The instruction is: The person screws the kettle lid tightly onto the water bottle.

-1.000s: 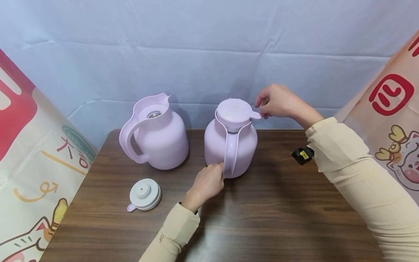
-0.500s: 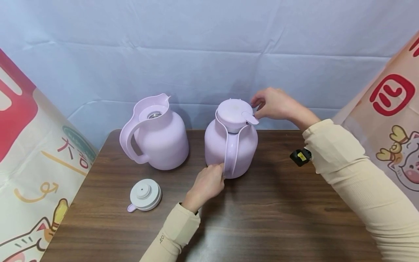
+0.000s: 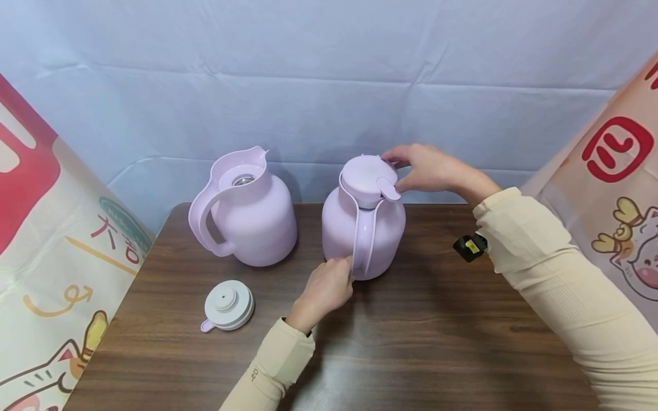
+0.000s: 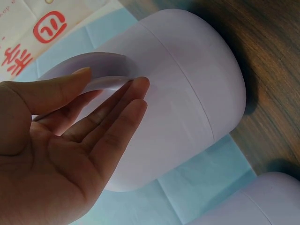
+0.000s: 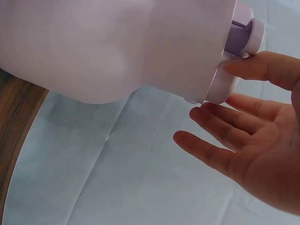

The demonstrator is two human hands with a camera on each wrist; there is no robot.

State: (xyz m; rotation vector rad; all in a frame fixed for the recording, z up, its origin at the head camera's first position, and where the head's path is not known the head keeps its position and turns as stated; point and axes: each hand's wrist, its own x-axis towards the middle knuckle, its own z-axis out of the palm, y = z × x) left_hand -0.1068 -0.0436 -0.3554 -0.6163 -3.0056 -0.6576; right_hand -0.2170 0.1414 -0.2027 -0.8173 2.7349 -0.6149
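A lilac thermos jug (image 3: 339,234) stands upright at the table's back edge, its handle toward me. Near the handle's lower end, my left hand (image 3: 326,288) pinches the handle (image 4: 112,83) between thumb and fingers. The round lid (image 3: 366,174) sits in the jug's mouth, its small tab (image 3: 388,189) pointing front right. My right hand (image 3: 429,168) grips the lid's right side. In the right wrist view, the thumb (image 5: 255,67) presses by the tab and a finger reaches the lid's far side, while other fingers stay extended.
A second lilac jug (image 3: 254,225) without a lid stands to the left, its handle turned left. In front of it a lid (image 3: 228,305) lies upside down on the brown wooden table (image 3: 442,342). Pale cloth (image 3: 308,85) hangs behind, printed sheets at both sides.
My right hand has moved left and closed onto the lid. The lid has turned clockwise seen from above, its tab swinging toward me. My left hand stays on the handle.
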